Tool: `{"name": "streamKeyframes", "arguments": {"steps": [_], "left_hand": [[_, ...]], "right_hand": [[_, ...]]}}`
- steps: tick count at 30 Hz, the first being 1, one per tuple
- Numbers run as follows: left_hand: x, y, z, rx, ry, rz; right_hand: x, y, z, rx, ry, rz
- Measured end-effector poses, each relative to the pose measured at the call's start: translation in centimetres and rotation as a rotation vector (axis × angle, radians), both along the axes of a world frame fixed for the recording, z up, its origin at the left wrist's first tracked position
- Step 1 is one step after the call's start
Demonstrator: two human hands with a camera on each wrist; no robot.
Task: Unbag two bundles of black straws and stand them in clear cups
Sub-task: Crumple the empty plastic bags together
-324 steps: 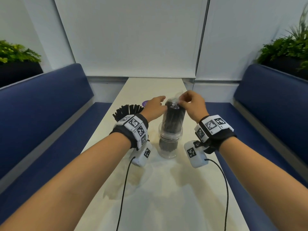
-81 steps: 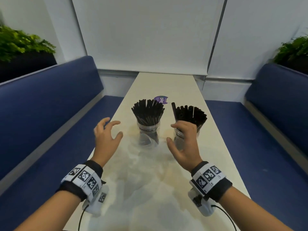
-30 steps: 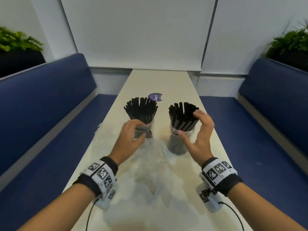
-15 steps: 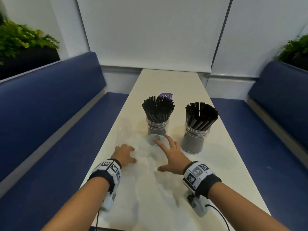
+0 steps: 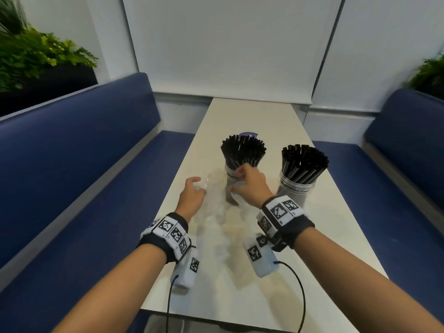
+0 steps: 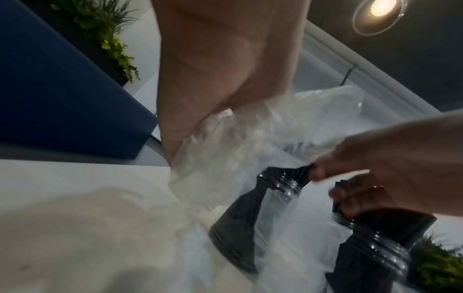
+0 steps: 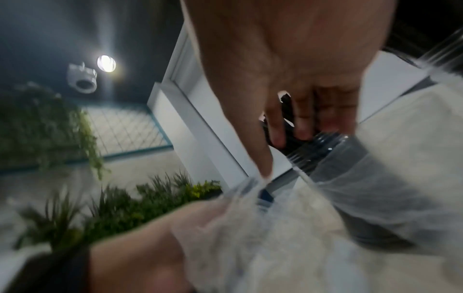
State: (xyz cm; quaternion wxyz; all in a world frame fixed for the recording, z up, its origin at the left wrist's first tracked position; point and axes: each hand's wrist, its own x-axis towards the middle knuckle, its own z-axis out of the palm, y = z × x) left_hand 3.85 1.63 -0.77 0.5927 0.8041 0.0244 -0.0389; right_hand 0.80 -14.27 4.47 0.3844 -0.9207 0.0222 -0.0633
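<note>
Two clear cups stand side by side on the pale table [image 5: 252, 116]. The left cup [image 5: 228, 169] holds a fanned bundle of black straws [image 5: 242, 152]. The right cup [image 5: 296, 188] holds the other bundle [image 5: 304, 162]. My left hand [image 5: 195, 186] grips a crumpled clear plastic bag [image 6: 238, 142] just left of the left cup [image 6: 250, 208]. My right hand [image 5: 236, 180] is at that cup's threaded rim [image 7: 323, 146]. Its fingers curl against the straws and its thumb is on a fold of the bag [image 7: 288, 228].
More loose clear plastic [image 5: 216, 236] lies on the table between my wrists. A purple sticker [image 5: 248, 135] shows behind the left straws. Blue benches [image 5: 72, 164] [image 5: 396, 176] flank the narrow table, with plants [image 5: 36, 56] behind them.
Both hands have left the flattened plastic and moved forward. The left now clutches the bag. The right has risen to the left cup's rim. The cups have not moved.
</note>
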Motion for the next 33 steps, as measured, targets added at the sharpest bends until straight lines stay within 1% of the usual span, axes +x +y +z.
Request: {"name": "streamKeyframes", "arguments": {"steps": [2, 3, 4, 5, 6, 8, 9, 10, 12, 13, 14, 15, 16, 17, 18, 19, 20, 21, 23, 24, 25, 26, 28, 29, 30, 31, 33], "left_hand": [[-0.3, 0.5, -0.3, 0.019, -0.055, 0.009], [-0.4, 0.7, -0.5, 0.036, -0.083, 0.007], [-0.4, 1.0, -0.7, 0.052, -0.100, 0.004], [-0.4, 1.2, -0.9, 0.068, -0.115, 0.003], [-0.4, 1.4, -0.9, 0.085, -0.125, 0.006], [-0.5, 1.7, -1.0, 0.094, -0.128, 0.027], [-0.5, 1.8, -1.0, 0.083, -0.113, 0.042], [-0.7, 1.8, -0.8, 0.062, -0.084, 0.059], [-1.3, 1.7, 0.0, -0.029, -0.005, 0.075], [-1.7, 1.6, 0.5, -0.103, 0.031, 0.041], [-2.2, 1.6, 1.2, -0.216, 0.068, -0.041], [-2.8, 1.7, 1.8, -0.348, 0.079, -0.162], [-3.5, 1.7, 2.5, -0.446, 0.059, -0.266], [-4.3, 1.8, 3.1, -0.509, 0.044, -0.356], [-4.7, 1.9, 3.5, -0.519, 0.044, -0.414], [-5.0, 1.9, 3.9, -0.516, 0.050, -0.440], [-5.2, 2.0, 4.0, -0.526, 0.078, -0.434], [-5.2, 2.0, 4.1, -0.544, 0.108, -0.384], [-4.8, 2.2, 3.7, -0.540, 0.135, -0.234], [-4.7, 2.4, 3.5, -0.572, 0.140, -0.168], [-4.6, 2.7, 3.3, -0.632, 0.143, -0.109], [-4.5, 2.9, 3.1, -0.687, 0.136, -0.062], [-4.1, 3.5, 3.0, -0.717, 0.112, 0.042], [-3.8, 3.8, 3.1, -0.708, 0.107, 0.088], [-3.8, 4.1, 3.1, -0.697, 0.105, 0.104], [-3.9, 4.3, 3.3, -0.683, 0.106, 0.094], [-4.2, 4.6, 3.2, -0.689, 0.091, 0.027]], "right_hand": [[-0.9, -0.1, -1.1, -0.406, 0.367, 0.064], [-1.4, -0.3, -2.0, -0.549, 0.492, 0.083], [-2.0, -0.4, -2.9, -0.638, 0.570, 0.093], [-2.5, -0.4, -3.7, -0.675, 0.615, 0.107], [-2.8, -0.4, -4.4, -0.668, 0.643, 0.134], [-3.0, -0.6, -4.9, -0.571, 0.671, 0.210], [-2.9, -0.7, -4.8, -0.467, 0.638, 0.220], [-2.7, -0.6, -4.5, -0.311, 0.570, 0.213], [-2.4, 0.1, -2.9, 0.116, 0.347, 0.204], [-2.4, 0.8, -1.8, 0.322, 0.237, 0.196], [-2.2, 1.4, -0.8, 0.512, 0.152, 0.188], [-2.2, 2.2, 0.1, 0.669, 0.101, 0.175], [-2.1, 2.9, 0.6, 0.780, 0.066, 0.164], [-2.0, 3.6, 1.0, 0.837, 0.042, 0.156], [-2.0, 4.3, 1.1, 0.837, 0.013, 0.153], [-2.0, 4.9, 1.1, 0.784, -0.021, 0.149], [-2.0, 5.4, 0.9, 0.683, -0.066, 0.148], [-1.9, 5.9, 0.6, 0.532, -0.121, 0.140], [-1.9, 6.5, 0.0, 0.129, -0.221, 0.107], [-1.7, 6.5, -0.1, 0.022, -0.215, 0.089], [-1.8, 6.5, 0.0, 0.033, -0.158, 0.097], [-1.9, 6.5, 0.2, 0.153, -0.067, 0.139], [-2.5, 6.7, 0.8, 0.612, 0.116, 0.282], [-2.7, 7.0, 0.9, 0.803, 0.195, 0.335], [-3.0, 7.3, 1.0, 0.874, 0.248, 0.370], [-3.2, 7.8, 0.8, 0.842, 0.249, 0.390], [-3.1, 8.7, 0.2, 0.704, 0.127, 0.354]]}}
